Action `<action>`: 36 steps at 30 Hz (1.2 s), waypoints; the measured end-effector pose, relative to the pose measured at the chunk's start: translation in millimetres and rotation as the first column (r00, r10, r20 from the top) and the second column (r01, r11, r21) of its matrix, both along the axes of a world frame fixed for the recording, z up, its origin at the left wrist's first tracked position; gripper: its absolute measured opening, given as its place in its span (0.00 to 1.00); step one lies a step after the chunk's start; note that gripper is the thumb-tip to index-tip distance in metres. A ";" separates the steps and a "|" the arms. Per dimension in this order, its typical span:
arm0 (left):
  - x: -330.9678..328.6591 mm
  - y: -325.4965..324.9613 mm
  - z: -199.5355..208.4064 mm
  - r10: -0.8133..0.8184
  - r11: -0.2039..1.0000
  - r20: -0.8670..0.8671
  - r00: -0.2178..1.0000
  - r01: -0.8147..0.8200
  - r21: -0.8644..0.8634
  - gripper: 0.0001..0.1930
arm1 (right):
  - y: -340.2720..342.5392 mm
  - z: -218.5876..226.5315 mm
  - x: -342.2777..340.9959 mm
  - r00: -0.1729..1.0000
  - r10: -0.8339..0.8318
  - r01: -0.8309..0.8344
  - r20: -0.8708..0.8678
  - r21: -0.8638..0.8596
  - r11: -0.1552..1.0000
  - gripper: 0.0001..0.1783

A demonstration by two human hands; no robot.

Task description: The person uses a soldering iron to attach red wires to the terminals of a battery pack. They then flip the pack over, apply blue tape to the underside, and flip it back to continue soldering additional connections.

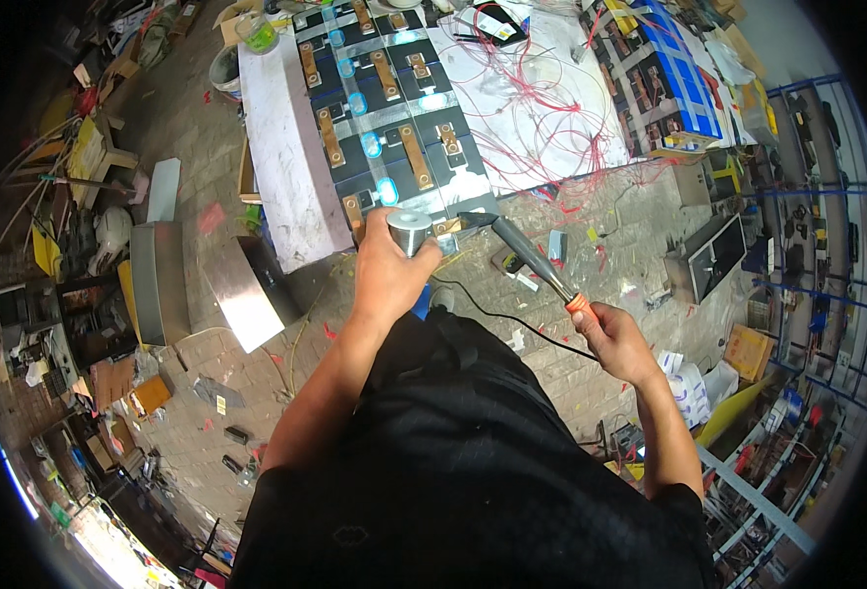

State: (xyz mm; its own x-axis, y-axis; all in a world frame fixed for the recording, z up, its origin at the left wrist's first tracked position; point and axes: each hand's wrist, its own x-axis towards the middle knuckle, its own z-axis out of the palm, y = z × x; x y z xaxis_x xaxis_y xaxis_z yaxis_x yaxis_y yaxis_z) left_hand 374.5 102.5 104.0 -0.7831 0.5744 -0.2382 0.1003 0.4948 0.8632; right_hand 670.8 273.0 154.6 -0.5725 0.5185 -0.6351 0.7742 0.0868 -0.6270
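My left hand (386, 270) is closed around a spool of solder wire (411, 224) at the near edge of the battery pack (347, 179). A large soldering iron (532, 257) is in my right hand (618, 342), gripped by its orange handle. Its dark tip reaches left to the pack's near right corner, just beside the spool; whether it touches cannot be made out. Dark cells make up the pack, joined by several copper strips (415, 157) and grey tape. A black cord (512, 322) trails from the iron's handle across the floor.
The pack lies on a white-covered table (286, 187). Tangled red wires (541, 98) spread to its right, near a second, blue-taped battery pack (677, 79). Metal boxes (242, 285) stand on the littered brick floor at left. Blue shelving (816, 187) lines the right side.
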 end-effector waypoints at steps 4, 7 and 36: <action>2.7 0.0 -2.9 0.013 0.999 -0.003 1.000 -0.013 0.035 0.28 | 0.6 -1.1 0.5 1.000 0.020 -0.020 -0.007 -0.001 1.000 0.25; 5.7 0.8 -5.3 0.021 0.999 -0.017 1.000 -0.020 0.040 0.28 | -0.2 2.7 -2.5 0.999 0.004 -0.003 0.035 -0.011 1.000 0.26; 14.4 -2.4 -12.4 0.076 0.992 -0.005 0.997 -0.075 0.103 0.27 | 4.5 3.2 -2.6 0.994 0.098 -0.102 0.039 0.116 0.988 0.26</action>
